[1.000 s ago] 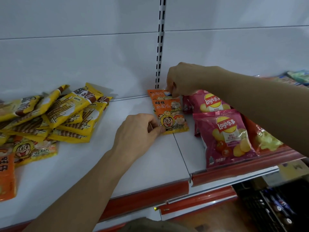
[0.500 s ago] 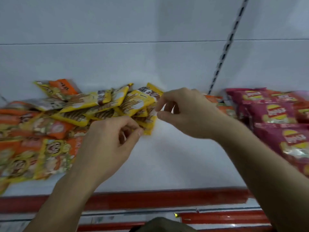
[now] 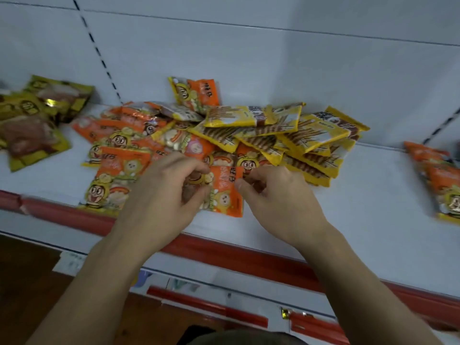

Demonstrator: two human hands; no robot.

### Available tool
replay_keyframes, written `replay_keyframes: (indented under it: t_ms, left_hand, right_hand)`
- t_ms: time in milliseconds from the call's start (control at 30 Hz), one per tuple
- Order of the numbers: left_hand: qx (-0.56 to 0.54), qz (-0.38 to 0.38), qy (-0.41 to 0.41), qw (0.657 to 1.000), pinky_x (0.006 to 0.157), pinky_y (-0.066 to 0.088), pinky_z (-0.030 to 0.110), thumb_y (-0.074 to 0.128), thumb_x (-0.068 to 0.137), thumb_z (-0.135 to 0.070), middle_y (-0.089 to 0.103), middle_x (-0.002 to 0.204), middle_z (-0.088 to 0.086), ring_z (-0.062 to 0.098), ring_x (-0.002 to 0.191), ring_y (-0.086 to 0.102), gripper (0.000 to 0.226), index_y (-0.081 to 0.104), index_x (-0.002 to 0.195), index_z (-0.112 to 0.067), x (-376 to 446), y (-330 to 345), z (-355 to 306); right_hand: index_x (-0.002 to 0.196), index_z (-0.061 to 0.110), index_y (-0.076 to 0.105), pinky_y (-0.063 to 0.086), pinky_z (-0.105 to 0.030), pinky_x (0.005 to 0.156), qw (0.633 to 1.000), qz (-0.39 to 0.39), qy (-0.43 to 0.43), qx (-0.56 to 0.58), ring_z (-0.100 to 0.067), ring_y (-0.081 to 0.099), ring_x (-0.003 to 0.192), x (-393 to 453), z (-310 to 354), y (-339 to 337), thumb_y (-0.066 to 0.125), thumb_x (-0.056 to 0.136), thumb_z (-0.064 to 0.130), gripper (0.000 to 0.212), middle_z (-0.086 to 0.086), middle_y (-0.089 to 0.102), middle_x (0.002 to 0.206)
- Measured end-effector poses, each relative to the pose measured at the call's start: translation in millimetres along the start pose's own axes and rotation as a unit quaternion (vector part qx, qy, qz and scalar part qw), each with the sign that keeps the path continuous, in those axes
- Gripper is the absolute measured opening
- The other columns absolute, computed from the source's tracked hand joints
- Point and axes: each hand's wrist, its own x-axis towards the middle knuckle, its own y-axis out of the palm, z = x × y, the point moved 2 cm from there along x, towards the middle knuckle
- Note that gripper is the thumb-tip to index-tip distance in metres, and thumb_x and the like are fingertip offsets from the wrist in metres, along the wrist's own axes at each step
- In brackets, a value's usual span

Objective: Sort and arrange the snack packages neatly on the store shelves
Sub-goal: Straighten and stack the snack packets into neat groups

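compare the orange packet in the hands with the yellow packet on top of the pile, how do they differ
The orange packet shows a cartoon face and round snacks; the yellow packet shows brown sticks. The orange packet sits at the front of the shelf, pinched by the left hand and right hand; the yellow packet rests untouched on the heap, further back. Both are flat sealed snack bags.

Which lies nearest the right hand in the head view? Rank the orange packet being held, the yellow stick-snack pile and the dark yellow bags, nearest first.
From the right hand:
1. Orange packet, at its fingertips.
2. Yellow stick-snack pile, just behind.
3. Dark yellow bags, far left.
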Motion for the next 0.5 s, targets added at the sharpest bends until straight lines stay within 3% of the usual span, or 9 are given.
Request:
replay_keyframes:
  t_ms: [100, 267, 400, 500]
  left_hand:
    - [-0.012, 0.036, 0.014, 0.999, 0.079, 0.047, 0.021, 0.074, 0.089, -0.025, 0.055, 0.11, -0.014, 0.004, 0.085, 0.059, 0.03, 0.067, 0.118, -0.026, -3.7, 6.6, 1.2]
    - [-0.058, -0.003, 0.015, 0.998, 0.083, 0.047, 0.019, 0.069, 0.091, -0.025, 0.057, 0.111, -0.012, 0.002, 0.095, 0.058, 0.028, 0.068, 0.118, -0.023, -8.1, 3.0, -2.1]
    - [-0.069, -0.09, -0.013, 0.993, 0.088, 0.041, 0.014, 0.066, 0.096, -0.027, 0.056, 0.115, -0.008, 0.004, 0.102, 0.053, 0.024, 0.066, 0.119, -0.021, -11.6, -7.2, -1.8]
    - [-0.08, -0.121, -0.027, 0.989, 0.092, 0.039, 0.011, 0.055, 0.1, -0.037, 0.056, 0.123, -0.006, 0.005, 0.111, 0.053, 0.036, 0.06, 0.131, -0.02, -4.4, -9.9, -5.5]
  right_hand:
    - [0.095, 0.021, 0.07, 0.054, -0.036, 0.068, 0.997, -0.019, 0.025, 0.069, -0.012, 0.063, 0.075, 0.0, 7.1, 7.1, 0.067, 0.094, 0.042, 0.022, 0.011, 0.065, 0.078]
    - [0.097, 0.024, 0.067, 0.047, -0.014, 0.06, 0.981, -0.07, 0.037, 0.179, -0.004, 0.066, 0.077, 1.4, 2.9, 3.1, 0.073, 0.092, 0.02, 0.009, 0.01, 0.07, 0.081]
    - [0.098, 0.018, 0.071, 0.045, -0.013, 0.054, 0.944, -0.11, 0.043, 0.307, -0.002, 0.064, 0.063, -3.6, -3.0, -14.8, 0.074, 0.09, 0.012, 0.01, 0.006, 0.072, 0.071]
    - [0.1, 0.014, 0.072, 0.047, -0.018, 0.051, 0.913, -0.123, 0.032, 0.388, -0.006, 0.064, 0.061, -10.6, -9.7, -32.1, 0.074, 0.088, 0.014, 0.012, 0.001, 0.075, 0.074]
